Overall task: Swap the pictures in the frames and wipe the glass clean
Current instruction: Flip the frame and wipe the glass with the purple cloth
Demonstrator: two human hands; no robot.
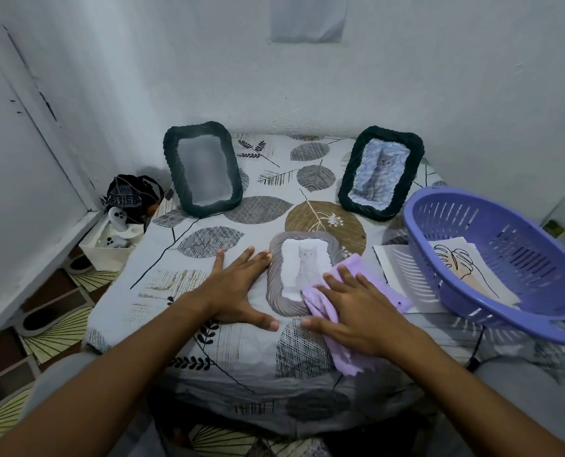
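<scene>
A grey frame [276,258] holding a pale cat picture lies flat in the middle of the table. My left hand [238,288] rests flat beside it, fingers spread, fingertips touching its left edge. My right hand [350,308] presses a lilac cloth [324,305] onto the frame's lower right corner and glass. At the back left a dark frame [172,166] stands upright with a blank grey pane. At the back right a second dark frame [406,189] leans with a grey cat picture inside.
A purple slotted basket [416,225] sits at the right, holding a leaf drawing [455,262]. Another sheet [399,268] lies under its near side. A leaf-patterned cloth [208,374] covers the table. A white box with toys and a dark bag [129,196] stands left, by the wall.
</scene>
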